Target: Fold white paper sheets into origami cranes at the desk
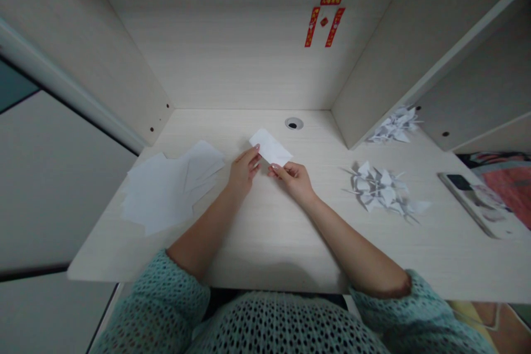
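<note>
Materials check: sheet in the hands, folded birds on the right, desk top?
The sheet looks like thin white paper: matte face, very thin edge, no sheen. The folded cranes seem to be the same paper, judging by their matte white color and thin, sharp points. The desk top looks like laminated board with a pale wood-grain finish and low sheen; real veneer can't be ruled out.

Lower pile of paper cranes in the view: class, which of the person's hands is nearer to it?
Right. The right hand is to the left of the paper cranes, apart from them; the left hand lies farther left, beyond the right hand.
</note>
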A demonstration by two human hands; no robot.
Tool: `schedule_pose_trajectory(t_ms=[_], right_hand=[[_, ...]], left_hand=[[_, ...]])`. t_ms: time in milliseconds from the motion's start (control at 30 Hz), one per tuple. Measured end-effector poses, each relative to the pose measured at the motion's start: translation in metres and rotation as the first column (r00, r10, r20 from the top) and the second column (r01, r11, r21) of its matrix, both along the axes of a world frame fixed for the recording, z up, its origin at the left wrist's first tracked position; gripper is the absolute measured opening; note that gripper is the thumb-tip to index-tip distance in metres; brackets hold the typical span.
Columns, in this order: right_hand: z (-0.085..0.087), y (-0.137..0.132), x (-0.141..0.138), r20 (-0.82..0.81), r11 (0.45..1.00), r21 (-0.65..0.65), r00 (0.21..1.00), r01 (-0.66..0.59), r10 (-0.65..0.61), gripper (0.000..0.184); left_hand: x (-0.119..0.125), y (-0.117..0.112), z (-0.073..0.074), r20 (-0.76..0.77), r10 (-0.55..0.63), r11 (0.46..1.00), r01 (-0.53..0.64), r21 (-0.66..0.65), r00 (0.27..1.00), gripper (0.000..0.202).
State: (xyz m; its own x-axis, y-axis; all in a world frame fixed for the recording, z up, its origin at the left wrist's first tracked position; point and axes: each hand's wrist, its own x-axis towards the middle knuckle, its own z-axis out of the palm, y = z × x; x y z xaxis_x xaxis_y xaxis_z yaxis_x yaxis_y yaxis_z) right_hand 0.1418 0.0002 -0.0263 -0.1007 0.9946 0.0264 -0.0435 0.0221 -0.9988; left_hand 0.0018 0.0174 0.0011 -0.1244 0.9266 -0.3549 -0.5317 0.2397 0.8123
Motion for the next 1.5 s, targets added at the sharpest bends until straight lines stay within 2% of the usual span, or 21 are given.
schedule_pose_trajectory(t_ms=[233,367,500,800,1000,1067,1167,1233,1333,1500], right_hand=[[-0.002,0.0,-0.001,0.025,1.0,0.025,1.0,-0.008,0.007,0.036],[-0.006,0.001,-0.001,0.014,1.0,0.017,1.0,-0.019,0.018,0.036],[-0.009,0.0,-0.002,0.055,0.999,0.031,0.998,-0.037,0.035,0.037],[-0.006,-0.002,-0.002,0.143,0.997,0.073,0.99,-0.027,0.016,0.042],[-0.004,-0.003,-0.002,0.187,0.995,0.094,0.982,-0.027,0.009,0.043],[-0.003,-0.003,0.0,0.204,0.995,0.096,0.979,-0.022,0.002,0.044],[-0.004,-0.002,0.002,0.194,0.995,0.1,0.981,0.005,-0.025,0.043],[-0.006,0.0,0.002,0.158,0.995,0.093,0.986,0.04,-0.054,0.04],[-0.009,0.002,0.002,0.123,0.992,0.084,0.987,0.095,-0.104,0.039],[-0.01,0.004,0.002,0.095,0.979,0.119,0.979,0.168,-0.179,0.038]], left_hand=[[-0.003,0.002,0.0,-0.064,0.031,0.999,-0.029,0.028,0.998,0.029],[-0.004,0.002,0.0,-0.185,0.106,0.992,-0.09,0.093,0.977,0.031],[-0.009,0.005,-0.001,-0.207,0.183,0.978,-0.158,0.133,0.961,0.03],[-0.01,0.004,-0.003,-0.333,0.246,0.954,-0.167,0.25,0.91,0.031],[-0.011,0.005,-0.005,-0.313,0.267,0.948,-0.19,0.256,0.911,0.035],[-0.018,0.009,-0.006,-0.272,0.294,0.945,-0.235,0.228,0.916,0.035],[-0.032,0.016,-0.005,-0.213,0.413,0.91,-0.391,0.14,0.885,0.031],[-0.038,0.018,-0.004,-0.242,0.452,0.89,-0.416,0.185,0.859,0.031],[-0.033,0.015,-0.005,-0.297,0.369,0.92,-0.299,0.255,0.881,0.033],[-0.017,0.007,-0.008,-0.397,0.064,0.978,0.021,0.207,0.915,0.048]])
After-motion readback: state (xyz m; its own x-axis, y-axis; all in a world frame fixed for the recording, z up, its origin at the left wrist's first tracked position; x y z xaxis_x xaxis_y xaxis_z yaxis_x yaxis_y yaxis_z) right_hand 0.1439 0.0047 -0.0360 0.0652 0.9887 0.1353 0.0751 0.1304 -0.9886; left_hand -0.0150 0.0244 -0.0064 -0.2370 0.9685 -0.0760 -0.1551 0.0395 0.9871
